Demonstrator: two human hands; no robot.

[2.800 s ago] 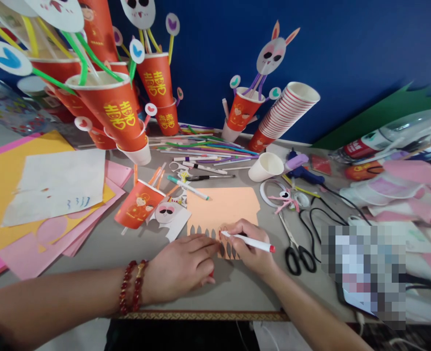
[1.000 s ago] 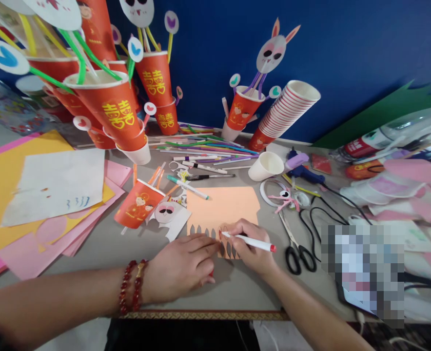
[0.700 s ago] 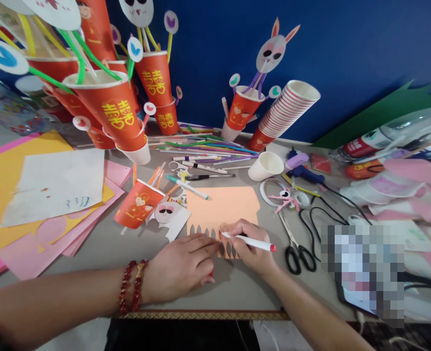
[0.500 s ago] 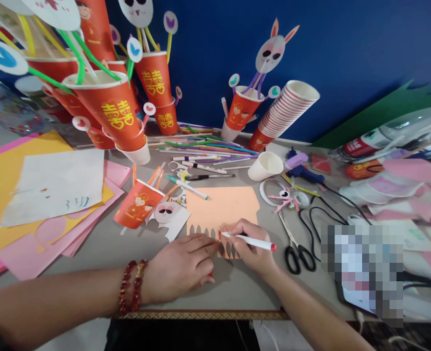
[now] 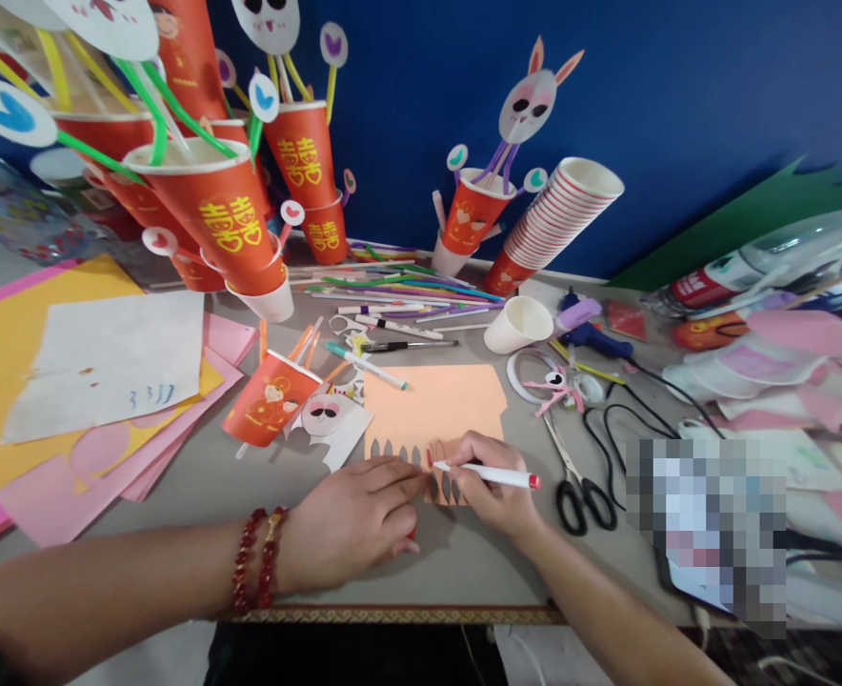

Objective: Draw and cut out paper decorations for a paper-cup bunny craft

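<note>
My right hand (image 5: 496,481) is closed round a white felt-tip marker (image 5: 496,474) with a red end. Its tip touches a sheet of orange paper (image 5: 431,405), at a leaf-shaped outline partly coloured reddish-brown. Grey leaf-shaped marks or cut-outs run along the sheet's near edge; I cannot tell which. My left hand (image 5: 356,519) lies palm down, its fingers stretched over the sheet's near edge, just left of the marker tip. A small red bit shows beside its thumb, mostly hidden by the hand. Red beads circle the left wrist.
Scissors (image 5: 582,486) lie to the right, near a tape roll (image 5: 528,376) and a blue glue gun (image 5: 596,338) with its cord. Decorated red cups (image 5: 228,214) stand at back left. Coloured papers (image 5: 110,357) are on the left, and a cup stack (image 5: 553,224) leans behind.
The marker tip has shifted slightly toward me within the outline, with my right hand moving a little. My left hand and the paper stay put.
</note>
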